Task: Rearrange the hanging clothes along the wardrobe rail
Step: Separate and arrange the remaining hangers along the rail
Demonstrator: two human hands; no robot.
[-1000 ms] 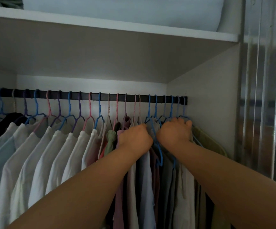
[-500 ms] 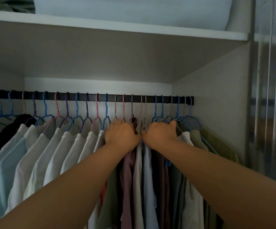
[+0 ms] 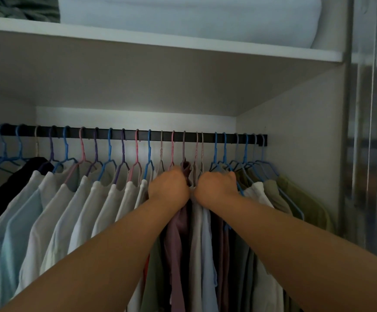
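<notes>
A dark wardrobe rail [image 3: 207, 136] runs across the view, packed with coloured wire hangers. Pale shirts [image 3: 81, 210] hang on its left half, and a black garment [image 3: 7, 190] hangs at the far left. Darker tops fill the middle, among them a mauve one [image 3: 178, 233], and olive garments [image 3: 304, 203] hang by the right wall. My left hand [image 3: 169, 188] and my right hand [image 3: 217, 188] are side by side just under the rail. Both have fingers curled into the shoulders of the middle clothes. The fingertips are hidden in the fabric.
A white shelf [image 3: 183, 45] sits above the rail with folded pale bedding [image 3: 183, 16] on it. The wardrobe's side wall [image 3: 295, 131] closes the rail's right end. A reflective sliding door [image 3: 374, 131] stands further right.
Both hands have shifted left along the rail, from the blue hangers near the right end to the pink and beige ones. They are now closer together.
</notes>
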